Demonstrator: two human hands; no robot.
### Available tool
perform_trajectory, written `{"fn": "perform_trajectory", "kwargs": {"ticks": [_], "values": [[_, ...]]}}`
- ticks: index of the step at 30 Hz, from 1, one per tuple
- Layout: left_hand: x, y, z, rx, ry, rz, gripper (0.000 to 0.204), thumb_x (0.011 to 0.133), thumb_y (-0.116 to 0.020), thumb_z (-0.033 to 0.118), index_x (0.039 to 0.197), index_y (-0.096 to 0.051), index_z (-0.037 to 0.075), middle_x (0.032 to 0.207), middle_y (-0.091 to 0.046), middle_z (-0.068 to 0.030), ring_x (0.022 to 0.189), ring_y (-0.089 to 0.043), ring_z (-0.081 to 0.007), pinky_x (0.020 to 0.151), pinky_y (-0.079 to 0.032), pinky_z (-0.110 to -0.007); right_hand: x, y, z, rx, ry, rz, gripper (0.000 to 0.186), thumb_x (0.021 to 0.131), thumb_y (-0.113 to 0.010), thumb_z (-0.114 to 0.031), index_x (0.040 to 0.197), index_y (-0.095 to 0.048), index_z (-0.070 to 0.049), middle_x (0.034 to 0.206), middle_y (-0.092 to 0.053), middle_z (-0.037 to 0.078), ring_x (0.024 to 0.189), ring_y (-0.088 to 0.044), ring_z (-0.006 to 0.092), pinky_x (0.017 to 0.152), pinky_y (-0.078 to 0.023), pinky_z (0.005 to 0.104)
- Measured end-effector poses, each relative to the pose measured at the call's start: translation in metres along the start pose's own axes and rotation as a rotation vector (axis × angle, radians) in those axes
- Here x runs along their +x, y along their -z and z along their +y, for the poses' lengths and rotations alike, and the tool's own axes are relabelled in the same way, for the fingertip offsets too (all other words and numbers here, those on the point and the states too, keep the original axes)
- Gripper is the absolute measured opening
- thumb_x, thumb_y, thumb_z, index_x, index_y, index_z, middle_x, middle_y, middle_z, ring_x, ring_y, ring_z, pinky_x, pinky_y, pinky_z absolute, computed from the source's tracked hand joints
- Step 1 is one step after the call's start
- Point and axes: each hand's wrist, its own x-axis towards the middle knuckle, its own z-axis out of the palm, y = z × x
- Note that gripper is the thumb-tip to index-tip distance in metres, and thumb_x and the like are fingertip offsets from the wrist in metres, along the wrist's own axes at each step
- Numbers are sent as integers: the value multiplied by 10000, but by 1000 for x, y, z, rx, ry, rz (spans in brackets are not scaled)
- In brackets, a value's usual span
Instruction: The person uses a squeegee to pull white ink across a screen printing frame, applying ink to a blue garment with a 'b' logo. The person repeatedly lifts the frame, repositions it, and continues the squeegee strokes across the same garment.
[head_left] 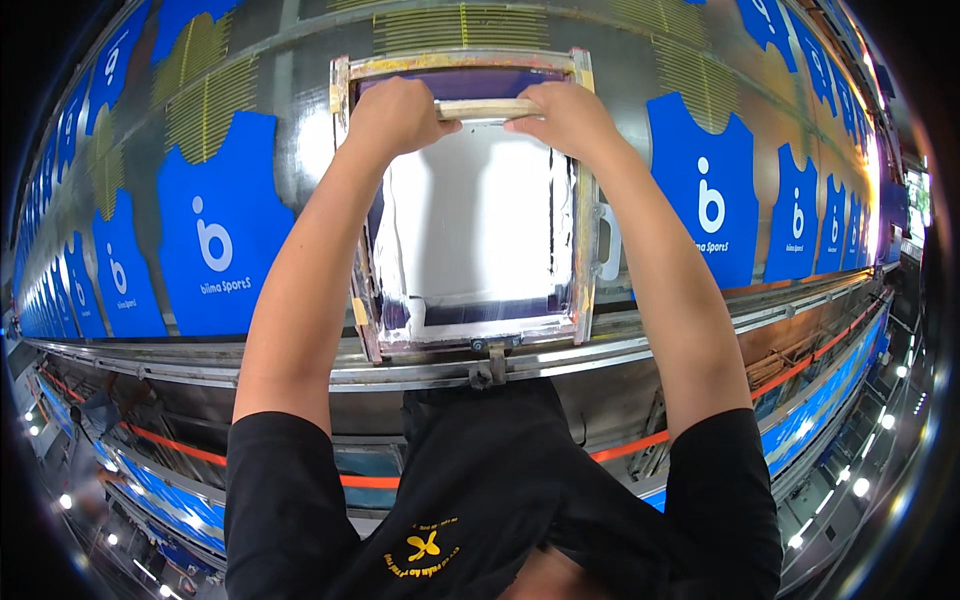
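A rectangular screen-printing frame lies in front of me, with a large patch of white ink on its mesh and a dark purple strip along the far end. Near that far end, my left hand is closed on the left part of a pale squeegee bar, and my right hand is closed on its right part. The bar's lower edge is hard to make out against the white mesh. A metal clamp sits at the frame's near edge.
Blue sleeveless garments with white prints lie in rows on metal boards to the left, and more to the right. A metal rail runs along the near edge. Behind me at lower left, a person stands by another blue-covered line.
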Motion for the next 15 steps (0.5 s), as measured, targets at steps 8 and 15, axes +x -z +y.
{"fn": "perform_trajectory", "kwargs": {"ticks": [8,15], "values": [[-128,-80,31,-71,36,8,415,830,-833,503,1022,-827,135,845,-780,-121,774,-760,-346,747,-621,-478,-144,-58,-28,-28,57,34,343,749,-883,-241,1046,-760,-124,926,-729,77,943,-710,331,793,-579,488],[-267,-146,72,-231,-69,273,518,697,-834,132,1199,-731,59,1133,-749,-125,1012,-749,-328,854,-614,-449,-288,-87,-65,27,116,129,515,675,-850,-127,1165,-700,-68,1164,-697,74,1071,-668,296,943,-518,471]]}}
